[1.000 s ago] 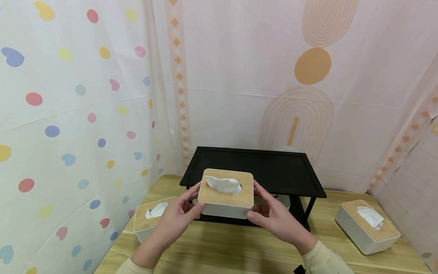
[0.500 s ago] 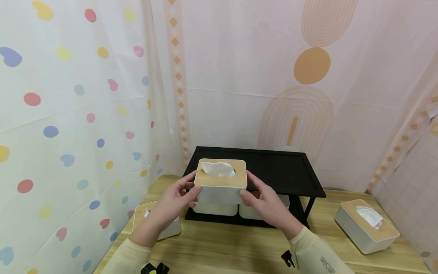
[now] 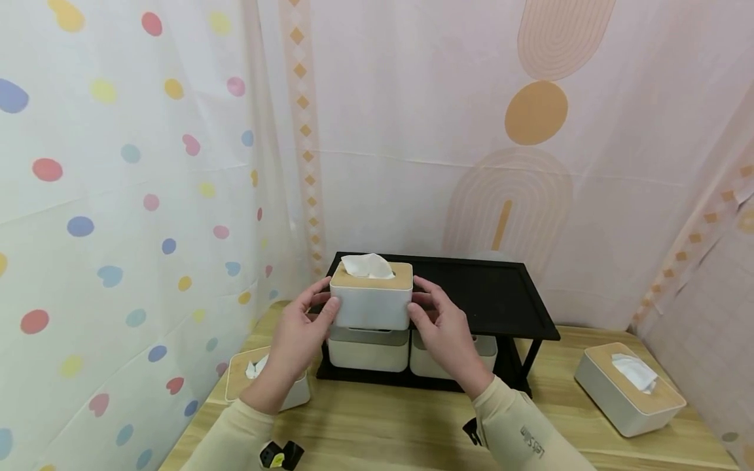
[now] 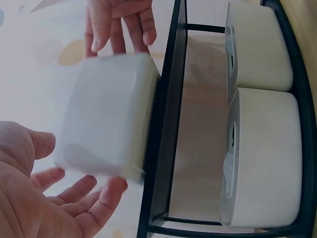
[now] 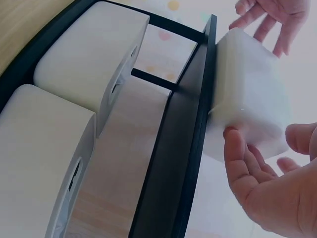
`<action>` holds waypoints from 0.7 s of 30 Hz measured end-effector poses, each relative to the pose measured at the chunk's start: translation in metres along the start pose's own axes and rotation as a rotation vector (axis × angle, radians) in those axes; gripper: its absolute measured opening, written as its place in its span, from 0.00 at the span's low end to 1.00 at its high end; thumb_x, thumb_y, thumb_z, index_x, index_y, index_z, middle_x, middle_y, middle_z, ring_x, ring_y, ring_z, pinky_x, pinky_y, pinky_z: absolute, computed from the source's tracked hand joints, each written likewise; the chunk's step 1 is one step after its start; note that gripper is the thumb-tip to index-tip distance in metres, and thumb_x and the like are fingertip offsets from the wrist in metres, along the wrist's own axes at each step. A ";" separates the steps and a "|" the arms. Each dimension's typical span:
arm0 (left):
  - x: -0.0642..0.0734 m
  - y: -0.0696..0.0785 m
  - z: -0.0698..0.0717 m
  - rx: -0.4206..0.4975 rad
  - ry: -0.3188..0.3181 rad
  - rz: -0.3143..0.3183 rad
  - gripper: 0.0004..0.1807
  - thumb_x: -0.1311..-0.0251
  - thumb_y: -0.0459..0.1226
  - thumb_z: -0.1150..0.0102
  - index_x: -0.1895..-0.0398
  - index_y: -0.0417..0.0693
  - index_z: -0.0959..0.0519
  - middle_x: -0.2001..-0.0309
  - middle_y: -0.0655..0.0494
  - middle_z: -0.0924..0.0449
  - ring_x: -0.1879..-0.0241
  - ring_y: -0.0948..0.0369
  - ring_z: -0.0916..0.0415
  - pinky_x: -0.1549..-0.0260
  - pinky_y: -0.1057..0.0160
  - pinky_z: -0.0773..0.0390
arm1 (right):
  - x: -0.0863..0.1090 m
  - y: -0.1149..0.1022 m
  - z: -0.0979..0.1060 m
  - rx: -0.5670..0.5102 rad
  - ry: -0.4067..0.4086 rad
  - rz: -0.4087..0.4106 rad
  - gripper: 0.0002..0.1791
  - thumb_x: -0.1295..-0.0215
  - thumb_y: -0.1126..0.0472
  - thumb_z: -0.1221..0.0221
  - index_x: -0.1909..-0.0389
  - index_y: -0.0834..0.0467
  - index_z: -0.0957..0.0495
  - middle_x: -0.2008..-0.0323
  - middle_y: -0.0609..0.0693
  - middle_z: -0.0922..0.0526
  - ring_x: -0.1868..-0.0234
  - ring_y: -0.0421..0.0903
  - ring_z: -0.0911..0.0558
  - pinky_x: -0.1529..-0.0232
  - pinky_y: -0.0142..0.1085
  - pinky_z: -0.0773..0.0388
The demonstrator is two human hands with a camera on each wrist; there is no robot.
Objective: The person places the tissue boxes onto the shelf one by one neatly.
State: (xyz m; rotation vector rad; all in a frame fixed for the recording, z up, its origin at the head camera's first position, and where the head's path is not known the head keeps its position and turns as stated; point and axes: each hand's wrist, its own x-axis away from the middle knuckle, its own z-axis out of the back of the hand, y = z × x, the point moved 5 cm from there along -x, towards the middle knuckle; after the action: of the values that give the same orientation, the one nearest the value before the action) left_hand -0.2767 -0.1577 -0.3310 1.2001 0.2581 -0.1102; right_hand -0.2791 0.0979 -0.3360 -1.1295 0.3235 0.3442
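A white tissue box (image 3: pixel 372 304) with a wood-look lid and a tissue (image 3: pixel 368 266) sticking up is held between both hands. It is at the left front of the black rack's upper shelf (image 3: pixel 471 291), and its bottom is close to the shelf edge. My left hand (image 3: pixel 303 330) holds its left end, thumb near the front corner. On the right end, my right hand (image 3: pixel 444 330) has its thumb at the front corner and its fingers along the side. In the left wrist view, the box (image 4: pixel 104 114) overlaps the shelf's edge.
Two similar boxes, a left one (image 3: pixel 368 353) and a right one (image 3: pixel 485 350), stand side by side on the rack's lower shelf. Another tissue box (image 3: pixel 238 373) sits on the wooden table (image 3: pixel 377 425) at left, partly behind my left arm; one more (image 3: pixel 630 389) stands at right. Patterned curtains (image 3: pixel 412 131) hang behind.
Both hands have carried the tissue box forward, up in the view and slightly left, to the rack's upper shelf. Its front face shows more now, and the lower boxes have come into view.
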 end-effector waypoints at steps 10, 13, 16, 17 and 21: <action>0.008 0.005 -0.003 -0.094 0.051 -0.101 0.28 0.21 0.48 0.40 0.22 0.59 0.28 0.31 0.45 0.18 0.48 0.47 0.11 0.54 0.61 0.14 | 0.004 0.002 -0.006 -0.037 -0.056 0.057 0.29 0.16 0.53 0.45 0.19 0.48 0.35 0.27 0.57 0.23 0.40 0.53 0.11 0.42 0.46 0.12; 0.008 0.001 -0.002 -0.098 0.038 -0.112 0.28 0.21 0.49 0.40 0.22 0.59 0.29 0.30 0.44 0.20 0.46 0.46 0.11 0.50 0.54 0.12 | 0.006 0.002 -0.008 -0.032 -0.097 0.091 0.32 0.15 0.53 0.45 0.16 0.50 0.39 0.22 0.58 0.28 0.36 0.56 0.14 0.39 0.47 0.14; 0.008 -0.002 0.001 -0.115 0.016 -0.130 0.30 0.21 0.50 0.41 0.20 0.58 0.30 0.28 0.44 0.22 0.44 0.44 0.12 0.46 0.50 0.12 | 0.008 0.001 -0.010 0.002 -0.126 0.130 0.34 0.15 0.55 0.45 0.15 0.51 0.43 0.20 0.57 0.32 0.35 0.54 0.14 0.39 0.46 0.14; 0.008 -0.003 0.002 -0.123 0.008 -0.134 0.30 0.21 0.51 0.41 0.20 0.58 0.31 0.27 0.44 0.22 0.44 0.44 0.12 0.46 0.50 0.12 | 0.007 0.000 -0.010 0.016 -0.134 0.140 0.34 0.15 0.56 0.45 0.14 0.51 0.43 0.19 0.57 0.32 0.36 0.54 0.13 0.40 0.45 0.14; 0.006 -0.008 0.007 -0.129 -0.027 -0.139 0.32 0.21 0.51 0.41 0.18 0.59 0.33 0.25 0.44 0.24 0.45 0.47 0.12 0.49 0.62 0.14 | 0.005 0.000 -0.010 0.073 -0.153 0.147 0.35 0.16 0.57 0.44 0.14 0.51 0.43 0.22 0.57 0.29 0.42 0.50 0.12 0.45 0.41 0.13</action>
State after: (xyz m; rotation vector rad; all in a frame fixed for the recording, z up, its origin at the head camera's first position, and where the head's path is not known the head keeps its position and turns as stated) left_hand -0.2712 -0.1664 -0.3371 1.0514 0.3200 -0.2277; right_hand -0.2754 0.0888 -0.3420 -1.0040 0.2822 0.5415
